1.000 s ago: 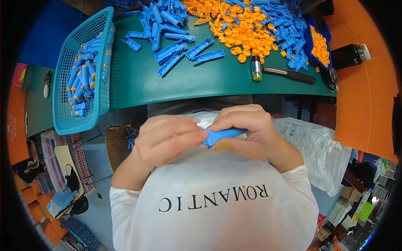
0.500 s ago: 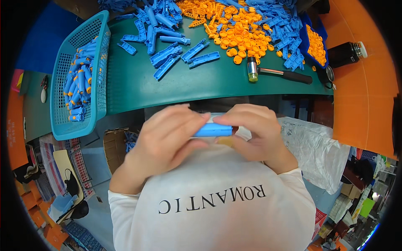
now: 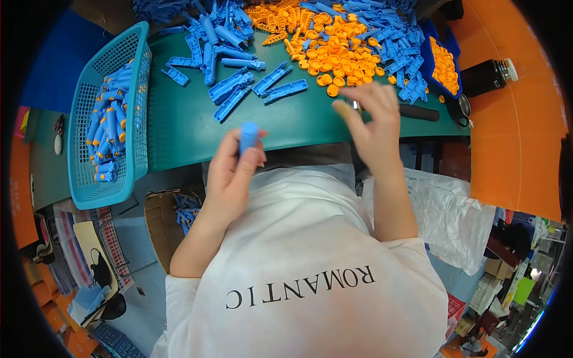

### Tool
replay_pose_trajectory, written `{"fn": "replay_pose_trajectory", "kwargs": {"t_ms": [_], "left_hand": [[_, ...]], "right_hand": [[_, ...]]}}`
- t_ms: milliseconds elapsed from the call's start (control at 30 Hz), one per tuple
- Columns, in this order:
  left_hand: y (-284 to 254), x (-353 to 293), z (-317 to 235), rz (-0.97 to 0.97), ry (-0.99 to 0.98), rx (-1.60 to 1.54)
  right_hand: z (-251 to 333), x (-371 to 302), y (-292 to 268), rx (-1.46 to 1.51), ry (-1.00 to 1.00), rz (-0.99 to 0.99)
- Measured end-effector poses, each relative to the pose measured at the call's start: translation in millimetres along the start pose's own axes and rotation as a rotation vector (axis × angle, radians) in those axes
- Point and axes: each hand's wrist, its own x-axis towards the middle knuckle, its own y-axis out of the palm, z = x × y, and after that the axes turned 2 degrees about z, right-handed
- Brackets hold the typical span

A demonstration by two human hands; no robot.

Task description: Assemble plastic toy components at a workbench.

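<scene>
My left hand [image 3: 230, 164] is closed round a blue plastic tube [image 3: 248, 137], held upright just in front of the table's near edge. Over the table, my right hand [image 3: 376, 122] is stretched toward the orange round caps [image 3: 343, 56]. Its thumb and fingers are apart, slightly blurred, and I see nothing between them. The thumb tip looks yellow. Beneath that hand lies a hammer [image 3: 419, 113] with a dark handle, its head mostly hidden. Several blue half-shells [image 3: 286, 90] rest on the green table [image 3: 197, 131] beyond my left hand.
At the left stands a teal basket [image 3: 142, 101] holding blue tubes with orange ends. Piles of blue parts [image 3: 394, 36] and orange strips [image 3: 277, 18] cover the table's far side. A blue bin [image 3: 428, 62] of orange pieces and a black bottle [image 3: 486, 77] stand at the right.
My hands have separated from round the blue tube. The left keeps it, now turned upright and farther left; the right has let go and moved forward over the hammer toward the caps.
</scene>
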Motion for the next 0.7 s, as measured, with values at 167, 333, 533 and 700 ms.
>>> {"fn": "replay_pose_trajectory", "kwargs": {"t_ms": [167, 333, 533, 700], "left_hand": [[12, 7, 4, -0.009, 0.054, -0.236], [12, 3, 8, 0.015, 0.007, -0.166], [11, 1, 7, 0.055, 0.034, -0.109], [10, -2, 7, 0.089, 0.093, -0.15]], "right_hand": [[-26, 6, 20, -0.197, -0.01, 0.078], [-37, 11, 25, -0.191, -0.036, 0.175], [-21, 19, 18, 0.156, -0.205, 0.365], [-11, 12, 24, 0.175, -0.231, 0.502]]}}
